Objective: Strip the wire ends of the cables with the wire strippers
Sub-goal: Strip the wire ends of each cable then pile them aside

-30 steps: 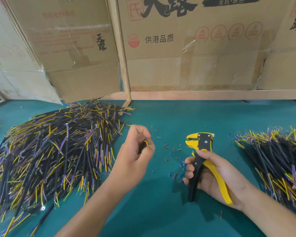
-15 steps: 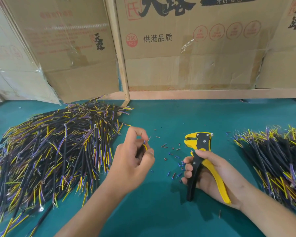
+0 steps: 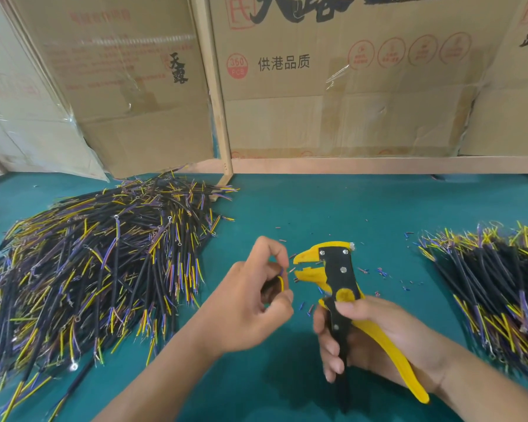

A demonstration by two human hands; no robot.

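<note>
My left hand (image 3: 250,300) pinches the end of a black cable (image 3: 279,280), with a yellow and a purple wire sticking out between the fingertips. My right hand (image 3: 375,336) grips the handles of the yellow-and-black wire strippers (image 3: 339,275). The strippers' jaws are open and point left, just beside the wire ends held by my left hand. Most of the held cable is hidden inside my left hand.
A large pile of black cables (image 3: 89,269) with yellow and purple wires covers the green table (image 3: 317,208) at the left. A second pile (image 3: 500,284) lies at the right edge. Small bits of cut insulation (image 3: 381,272) are scattered mid-table. Cardboard boxes (image 3: 348,86) wall the back.
My right hand has brought the strippers left and closer to my left hand, so the jaws now sit beside the wire ends. My left hand keeps pinching the cable.
</note>
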